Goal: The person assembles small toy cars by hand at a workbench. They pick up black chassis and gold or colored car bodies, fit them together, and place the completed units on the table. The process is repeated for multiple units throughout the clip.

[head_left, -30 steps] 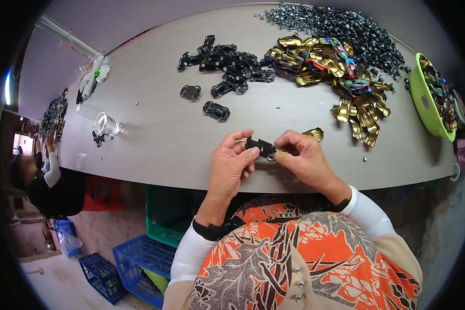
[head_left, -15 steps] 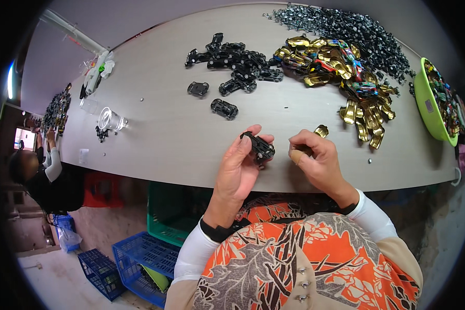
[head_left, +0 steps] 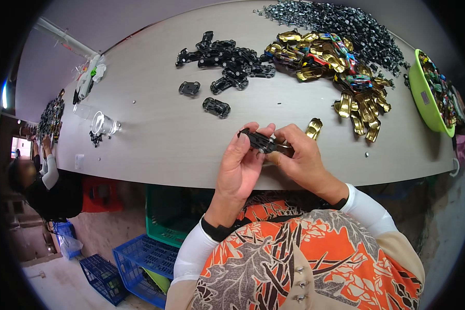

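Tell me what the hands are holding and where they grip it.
A black toy car chassis: left hand pinches its left end, right hand its right end.

Bright, even light; soft shadows; sharp centre; fisheye bending and dark vignette at edges.

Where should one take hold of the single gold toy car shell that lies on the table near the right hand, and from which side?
Probably grip the gold toy car shell across its two long sides, coming from above. It lies flat and alone on the table, apart from the gold pile, so both sides appear free. Its narrow width suits a thumb-and-finger pinch. The right hand is nearest to it.
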### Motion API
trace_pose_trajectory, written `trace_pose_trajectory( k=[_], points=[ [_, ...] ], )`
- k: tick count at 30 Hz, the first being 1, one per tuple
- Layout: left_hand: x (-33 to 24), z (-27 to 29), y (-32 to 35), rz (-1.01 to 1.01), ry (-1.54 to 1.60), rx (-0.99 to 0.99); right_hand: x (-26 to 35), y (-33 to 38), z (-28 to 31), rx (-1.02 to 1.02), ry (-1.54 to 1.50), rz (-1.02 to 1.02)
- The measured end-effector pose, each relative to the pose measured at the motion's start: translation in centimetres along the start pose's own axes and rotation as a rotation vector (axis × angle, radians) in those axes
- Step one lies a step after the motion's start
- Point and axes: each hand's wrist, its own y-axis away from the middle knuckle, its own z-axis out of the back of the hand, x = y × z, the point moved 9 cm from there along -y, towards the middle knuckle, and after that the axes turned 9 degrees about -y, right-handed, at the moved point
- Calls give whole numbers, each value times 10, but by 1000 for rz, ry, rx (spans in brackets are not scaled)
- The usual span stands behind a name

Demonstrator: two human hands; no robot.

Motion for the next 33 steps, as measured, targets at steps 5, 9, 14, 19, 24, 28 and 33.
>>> trace_pose_trajectory(
  k=[5,9,14,19,24,28,33],
  points=[
    [0,-6,3,-31,-67,23,-7,0,4,11,3,8],
    [0,0,7,24,-81,-6,8,0,16,92,-22,26],
    [1,2,9,25,-84,9,25,-1,17,104,-40,169],
    [0,6,9,4,-94,-4,9,0,9,77,-28,90],
    [0,9,9,12,-200,-15,6,0,9,101,-63,61],
    [1,3,9,12,-144,-21,-4,1,13,42,-152,-14],
    [8,4,13,170,-157,-11,32,-2,27,75,-163,215]
  ],
)
